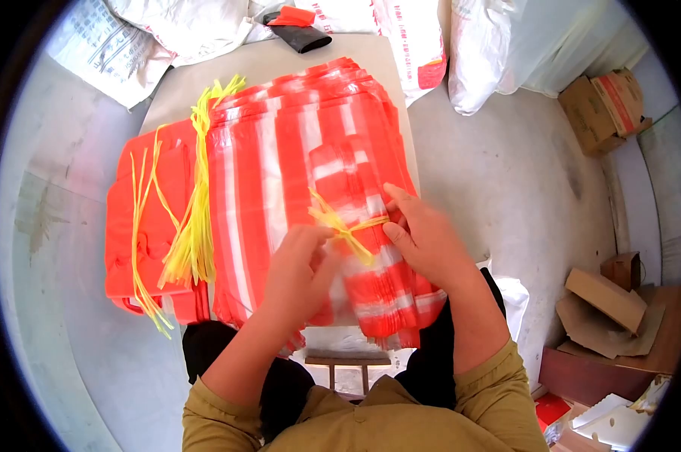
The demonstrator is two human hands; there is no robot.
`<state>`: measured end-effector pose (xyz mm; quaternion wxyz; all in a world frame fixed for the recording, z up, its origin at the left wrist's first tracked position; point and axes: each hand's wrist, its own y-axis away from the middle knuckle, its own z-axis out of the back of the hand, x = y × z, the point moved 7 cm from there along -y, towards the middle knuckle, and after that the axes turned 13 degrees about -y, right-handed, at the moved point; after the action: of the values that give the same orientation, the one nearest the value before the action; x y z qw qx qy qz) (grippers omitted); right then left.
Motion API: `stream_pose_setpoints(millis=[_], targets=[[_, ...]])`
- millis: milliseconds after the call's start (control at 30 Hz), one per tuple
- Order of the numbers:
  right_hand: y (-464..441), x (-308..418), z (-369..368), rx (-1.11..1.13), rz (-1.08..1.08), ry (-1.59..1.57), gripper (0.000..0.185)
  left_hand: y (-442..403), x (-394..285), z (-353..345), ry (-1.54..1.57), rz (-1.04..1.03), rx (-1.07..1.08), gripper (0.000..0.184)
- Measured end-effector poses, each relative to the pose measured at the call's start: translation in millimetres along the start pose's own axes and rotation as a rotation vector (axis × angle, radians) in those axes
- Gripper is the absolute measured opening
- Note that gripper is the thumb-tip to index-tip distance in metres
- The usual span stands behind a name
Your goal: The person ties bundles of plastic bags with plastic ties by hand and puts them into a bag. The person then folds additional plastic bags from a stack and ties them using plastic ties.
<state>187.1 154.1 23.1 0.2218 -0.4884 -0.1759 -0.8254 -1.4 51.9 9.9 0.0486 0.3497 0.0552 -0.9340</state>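
A folded bundle of red-and-white striped plastic bags (382, 279) lies on a larger stack of the same bags (254, 173). Round its middle runs a yellow tie (348, 230), knotted with loose ends on top. My right hand (429, 235) holds the bundle's right edge, thumb beside the tie and fingers toward the far side. Just left of the knot is my left hand (303, 264), its fingers loosely bent, apart and slightly blurred, with nothing visible in them. A bunch of yellow strips (197, 218) lies along the stack's left side.
Plain red folded bags (152, 207) lie at the left of the table (178, 94), with loose yellow strips on them. White printed sacks (412, 45) and a black roll (301, 36) are at the back. Cardboard boxes (600, 113) stand on the right, with flattened cardboard (608, 313) nearer.
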Motion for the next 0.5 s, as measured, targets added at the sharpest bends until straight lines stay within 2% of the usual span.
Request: stream_pose_setpoints(millis=[133, 233, 267, 333, 433, 467, 500], targets=[[1, 2, -7, 0.038, -0.089, -0.054, 0.06, 12, -3, -6, 0.129, 0.018, 0.089, 0.038], [1, -1, -10, 0.03, -0.015, -0.19, 0.061, 16, 3, -8, 0.211, 0.057, 0.129, 0.044], [4, 3, -14, 0.096, 0.016, -0.44, 0.061, 17, 6, -8, 0.24, 0.072, 0.148, 0.046], [8, 16, -19, 0.233, 0.069, -0.938, 0.059, 24, 16, -15, 0.736, 0.286, 0.183, 0.051], [7, 29, -17, 0.122, 0.165, -0.909, 0.063, 29, 10, -17, 1.35, 0.466, 0.266, 0.055], [2, 19, -20, 0.079, 0.117, -0.718, 0.065, 29, 4, -17, 1.531, 0.497, 0.307, 0.056], [-6, 7, -25, 0.037, 0.07, -0.525, 0.067, 29, 8, -20, 1.439, 0.506, 0.29, 0.055]])
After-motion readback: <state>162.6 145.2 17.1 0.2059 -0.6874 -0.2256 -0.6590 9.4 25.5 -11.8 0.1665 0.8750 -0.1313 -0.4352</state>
